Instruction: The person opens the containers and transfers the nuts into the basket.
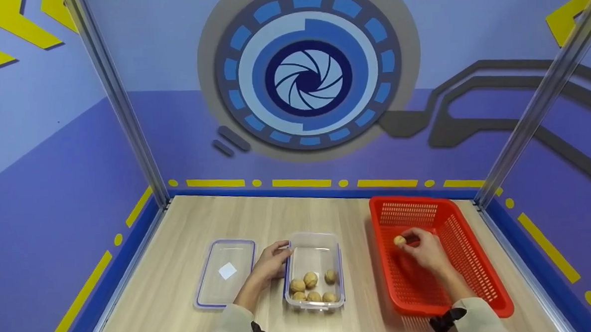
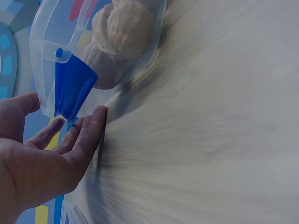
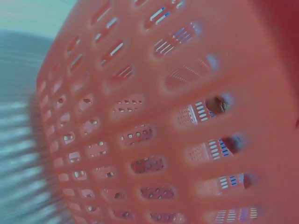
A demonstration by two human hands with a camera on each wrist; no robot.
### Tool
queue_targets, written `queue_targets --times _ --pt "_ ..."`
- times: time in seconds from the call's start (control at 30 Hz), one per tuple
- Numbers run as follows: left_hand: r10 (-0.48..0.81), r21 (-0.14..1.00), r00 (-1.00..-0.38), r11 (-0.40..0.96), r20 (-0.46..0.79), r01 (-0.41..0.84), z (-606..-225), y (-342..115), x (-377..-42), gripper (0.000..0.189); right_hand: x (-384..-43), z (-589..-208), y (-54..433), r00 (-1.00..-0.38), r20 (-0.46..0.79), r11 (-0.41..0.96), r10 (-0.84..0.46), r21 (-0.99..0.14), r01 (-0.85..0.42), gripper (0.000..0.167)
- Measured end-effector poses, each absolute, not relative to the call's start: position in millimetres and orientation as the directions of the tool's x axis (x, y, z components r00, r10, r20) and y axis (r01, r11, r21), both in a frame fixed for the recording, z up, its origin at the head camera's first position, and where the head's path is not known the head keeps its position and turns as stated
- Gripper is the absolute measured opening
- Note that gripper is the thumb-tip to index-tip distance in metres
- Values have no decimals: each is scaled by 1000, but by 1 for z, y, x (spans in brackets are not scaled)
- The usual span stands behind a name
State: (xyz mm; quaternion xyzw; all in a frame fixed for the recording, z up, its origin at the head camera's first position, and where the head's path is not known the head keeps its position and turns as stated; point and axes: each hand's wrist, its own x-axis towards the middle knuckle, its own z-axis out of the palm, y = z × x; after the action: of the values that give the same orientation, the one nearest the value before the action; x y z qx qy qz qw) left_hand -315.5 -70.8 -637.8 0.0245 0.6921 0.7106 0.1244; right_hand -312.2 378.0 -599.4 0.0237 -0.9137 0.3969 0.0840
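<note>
Blue Above, Purple Below

The back wall (image 1: 174, 136) is light blue over purple, with a large round emblem (image 1: 307, 79) near its middle: a pale camera-aperture figure ringed in blue and grey. Dark grey bands (image 1: 500, 65) run from beside it onto the right wall (image 1: 577, 213). The left wall (image 1: 37, 197) repeats the two colours, split along a slanting edge, with yellow chevrons (image 1: 25, 28) at the top. Silver metal posts (image 1: 116, 94) stand in both back corners. Yellow dashes (image 1: 301, 183) and dots line the walls low down, above the pale wood-grain counter (image 1: 278, 216).
</note>
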Motion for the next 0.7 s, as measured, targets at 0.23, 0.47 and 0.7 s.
queue_targets --times 0.23,0.47,0.7 --pt "208 995 -973 20 -104 -102 -638 -72 -316 51 -313 -600 379 -984 179 689 14 -714 -121 23" --pt "194 995 -976 46 -100 -93 -637 -71 -316 51 -314 -601 379 -986 163 684 16 -722 -109 26" --pt "207 995 -973 27 -104 -101 -637 -72 -315 53 -313 -597 379 -985 172 685 22 -720 -111 31"
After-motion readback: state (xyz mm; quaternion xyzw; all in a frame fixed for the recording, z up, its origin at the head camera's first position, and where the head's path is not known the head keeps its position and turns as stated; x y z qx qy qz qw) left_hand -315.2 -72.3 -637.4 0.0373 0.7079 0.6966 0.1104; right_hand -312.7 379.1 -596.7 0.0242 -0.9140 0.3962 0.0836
